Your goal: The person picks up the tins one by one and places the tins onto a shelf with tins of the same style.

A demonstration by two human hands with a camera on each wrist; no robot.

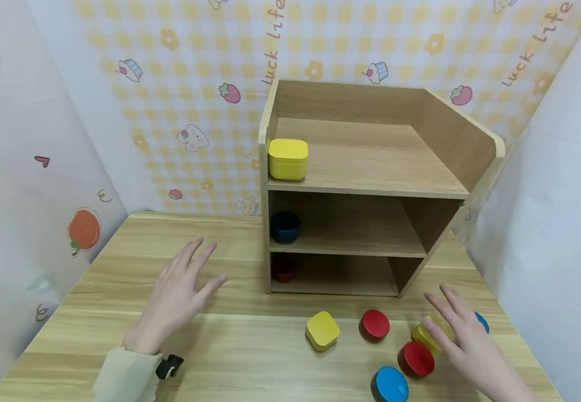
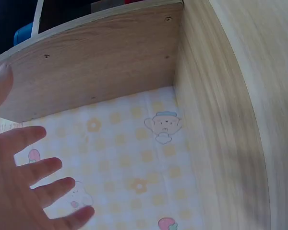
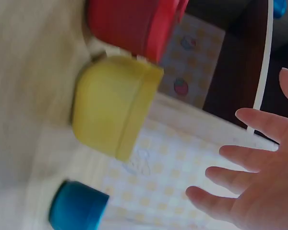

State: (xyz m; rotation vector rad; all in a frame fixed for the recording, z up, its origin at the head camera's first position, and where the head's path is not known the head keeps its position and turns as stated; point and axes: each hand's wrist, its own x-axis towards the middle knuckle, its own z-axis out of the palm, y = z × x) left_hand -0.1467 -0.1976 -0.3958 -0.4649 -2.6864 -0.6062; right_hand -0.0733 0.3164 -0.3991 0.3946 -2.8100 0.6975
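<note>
In the head view, a three-tier pale wooden shelf [image 1: 361, 159] stands right of centre. The left hand [image 1: 177, 296], lower left, and right hand [image 1: 463, 343], lower right, have fingers spread; a rounded yellow lidded container [image 1: 423, 338], lower right, shows partly behind the latter.

The top-shelf box [image 1: 287, 159] is plain yellow, the middle-shelf pot [image 1: 285, 228] dark blue, the bottom-shelf pot [image 1: 284, 269] dark red. On the surface [image 1: 230, 352], streaked in cream, yellow and light brown, the left box [image 1: 322, 331] and right box [image 1: 424, 336] are yellow too, the upper pot [image 1: 374, 325] and lower pot [image 1: 416, 359] red, the front pot [image 1: 390, 384] and far-right pot [image 1: 482, 322] bright blue. The shelf unit [image 1: 371, 156] is tan wood grain with paler edges. The back cloth [image 1: 165, 100] has white-and-yellow checks with orange flowers [image 1: 168, 39], pink strawberries [image 1: 229, 93] and brown lettering [image 1: 272, 42]; the left cloth [image 1: 9, 218] is white with orange-red fruit [image 1: 84, 229] and red hearts [image 1: 42, 161].
</note>
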